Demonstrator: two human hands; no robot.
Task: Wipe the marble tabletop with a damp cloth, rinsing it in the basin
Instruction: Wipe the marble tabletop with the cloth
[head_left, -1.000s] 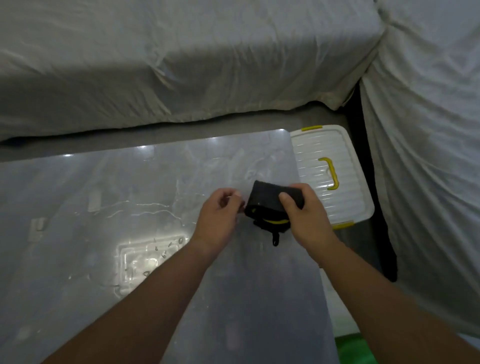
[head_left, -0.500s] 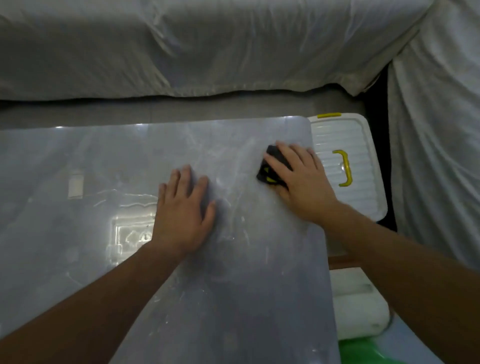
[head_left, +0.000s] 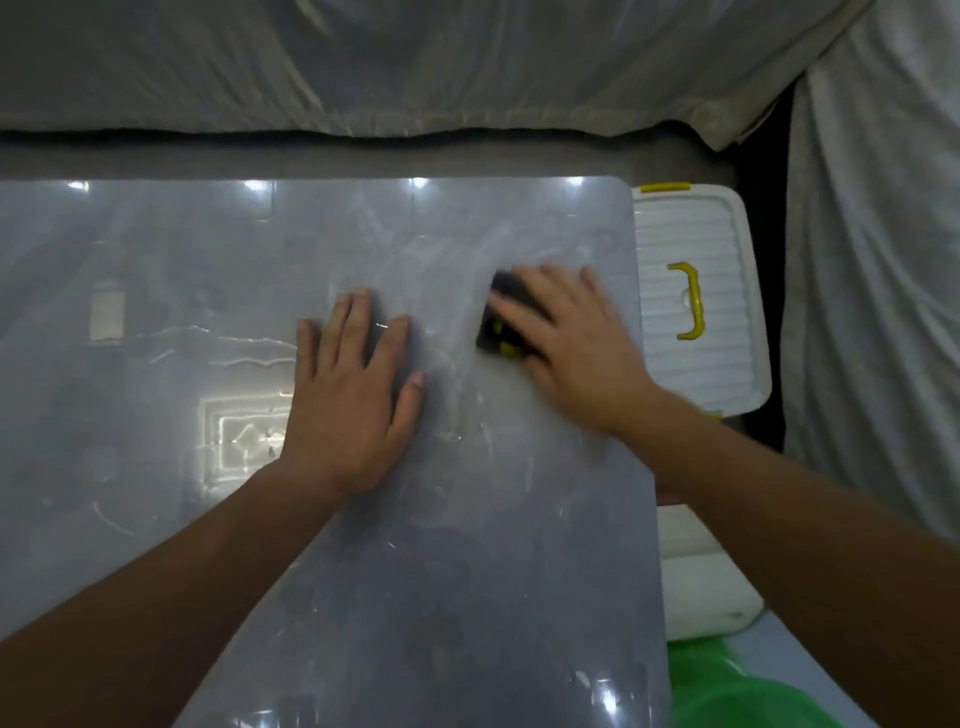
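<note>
On marble tabletop (head_left: 467, 571), dark cloth (head_left: 492, 325)

cloth (head_left: 497, 332) on tabletop (head_left: 467, 571), box (head_left: 691, 234) to right

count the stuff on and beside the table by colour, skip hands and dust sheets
black: 1, cloth under the right hand
white: 2, lidded box, an unclear white object
green: 1, basin
total: 4

A home — draped furniture (head_left: 415, 62), marble tabletop (head_left: 467, 571), storage box (head_left: 675, 374).
</note>
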